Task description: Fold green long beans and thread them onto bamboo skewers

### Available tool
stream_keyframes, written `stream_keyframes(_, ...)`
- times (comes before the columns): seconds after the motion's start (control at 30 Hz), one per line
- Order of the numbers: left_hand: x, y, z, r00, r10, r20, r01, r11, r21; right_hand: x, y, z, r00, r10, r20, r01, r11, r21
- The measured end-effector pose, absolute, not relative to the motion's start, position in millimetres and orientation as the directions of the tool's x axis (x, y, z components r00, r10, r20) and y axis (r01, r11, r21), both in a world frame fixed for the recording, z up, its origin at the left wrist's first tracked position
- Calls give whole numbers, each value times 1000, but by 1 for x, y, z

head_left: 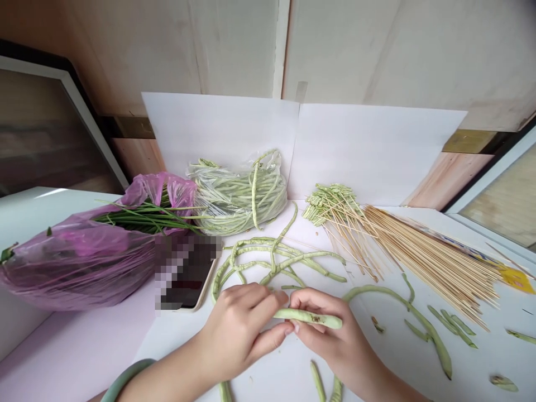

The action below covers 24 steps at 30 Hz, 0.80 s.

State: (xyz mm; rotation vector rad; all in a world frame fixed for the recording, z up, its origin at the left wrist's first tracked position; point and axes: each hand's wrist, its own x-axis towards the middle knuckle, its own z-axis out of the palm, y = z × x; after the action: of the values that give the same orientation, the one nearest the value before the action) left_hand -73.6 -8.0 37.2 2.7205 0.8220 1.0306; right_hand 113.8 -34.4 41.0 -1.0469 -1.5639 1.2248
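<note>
A pale green long bean [307, 316] with a dark brown blemish near its right end is held between both hands. My left hand [245, 321] pinches its left part, thumb and fingers closed together. Curled around the right part of the same bean, my right hand [341, 332] has its thumb close to the left thumb. Loose long beans [274, 259] lie in loops on the white surface just beyond the hands. A thicker bean [431, 329] curves away at the right, and a short bean piece [317, 381] rests below the hands.
At the back stand a clear bag of long beans [243, 192] and a pile of skewered bean pieces [330, 201]. Bamboo skewers [435, 259] spread rightward. On the left are a purple bag [96, 262] with green stalks and a phone [192, 279]. Short bean pieces [452, 324] lie right.
</note>
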Motion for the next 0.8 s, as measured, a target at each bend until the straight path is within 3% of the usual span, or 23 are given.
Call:
stream_keyframes(0.17, -70, -10, 44, 667, 431, 608, 420, -891, 170, 112, -37, 41, -266, 950, 162, 220, 224, -949)
stream_keyframes(0.33, -75, -9, 45, 735, 472, 486, 377, -881, 285, 111, -39, 34, -268, 944, 193, 167, 243, -956)
stream_keyframes(0.5, -80, -8, 47, 771, 484, 414, 316, -855, 411, 111, -45, 32, -283, 959, 15, 120, 51, -992)
stream_keyframes(0.7, -78, -8, 44, 772, 436, 463, 158, -836, 526, 114, -45, 21, -403, 912, -82, -54, -113, -992)
stream_keyframes(0.8, -75, -9, 38, 735, 412, 539, 97, -850, 518, 114, -43, 9, -494, 869, -14, -227, -144, -963)
